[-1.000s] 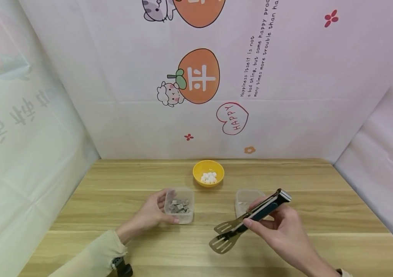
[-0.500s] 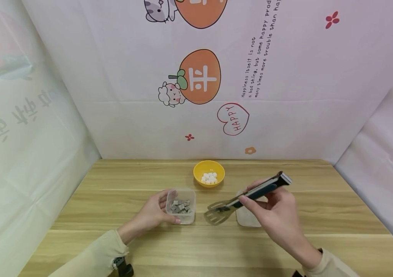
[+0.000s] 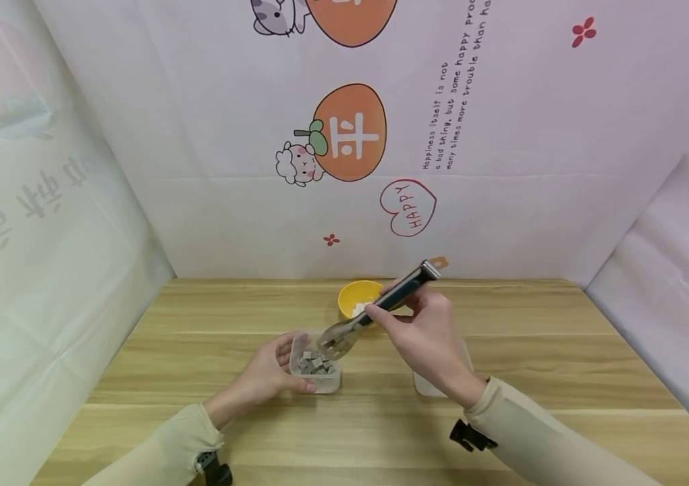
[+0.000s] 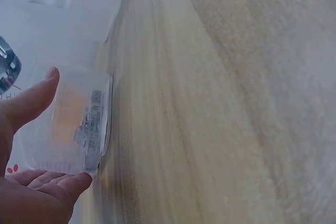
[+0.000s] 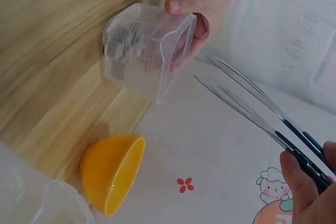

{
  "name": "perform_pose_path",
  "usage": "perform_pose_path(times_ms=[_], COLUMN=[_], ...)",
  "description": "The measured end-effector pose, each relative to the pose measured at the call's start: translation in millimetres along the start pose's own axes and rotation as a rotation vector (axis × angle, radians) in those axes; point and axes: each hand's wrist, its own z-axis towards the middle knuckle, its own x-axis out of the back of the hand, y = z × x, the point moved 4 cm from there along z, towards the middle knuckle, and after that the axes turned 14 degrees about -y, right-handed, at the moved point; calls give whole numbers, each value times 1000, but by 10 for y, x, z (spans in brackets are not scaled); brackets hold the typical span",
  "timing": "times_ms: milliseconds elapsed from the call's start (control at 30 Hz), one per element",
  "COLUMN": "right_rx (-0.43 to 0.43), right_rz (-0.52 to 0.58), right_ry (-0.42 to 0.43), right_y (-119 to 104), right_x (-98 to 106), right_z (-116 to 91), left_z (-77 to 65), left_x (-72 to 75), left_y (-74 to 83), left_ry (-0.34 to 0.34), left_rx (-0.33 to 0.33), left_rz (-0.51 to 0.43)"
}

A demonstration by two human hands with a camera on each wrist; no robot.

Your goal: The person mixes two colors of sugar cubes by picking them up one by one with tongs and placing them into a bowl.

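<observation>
My left hand [image 3: 259,378] holds a clear plastic container [image 3: 323,386], thumb at its front and fingers round its left side. Several small grey cubes [image 3: 315,365] lie in the bottom of it. My right hand [image 3: 429,337] grips metal kitchen tongs [image 3: 401,291] with dark handles, pinched between thumb and fingers. The slotted tong heads point down-left over the container's mouth. From the right wrist view, the tongs [image 5: 252,109] have their tips slightly apart, outside the container's rim, with nothing between them.
A yellow bowl [image 3: 353,293] with several white pieces [image 3: 360,308] stands at the back, partly behind the tongs. Another clear container [image 3: 429,387] stands to the right, mostly hidden under my right hand. A printed white sheet [image 3: 229,223] rises behind the wooden table [image 3: 368,445].
My right hand has carried the tongs left and upward, from near the right container to above the one with grey cubes. My left hand has stayed on its container.
</observation>
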Motion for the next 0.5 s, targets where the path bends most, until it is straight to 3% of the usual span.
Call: perform_pose_path(times_ms=[500], right_rx=[-72], right_rz=[-101], right_ry=[-89], right_y=[215], right_x=[-403], right_z=[270], left_z=[16], left_x=[24], left_y=[-12], left_ry=[-17], left_rx=[-19], left_rz=[-5])
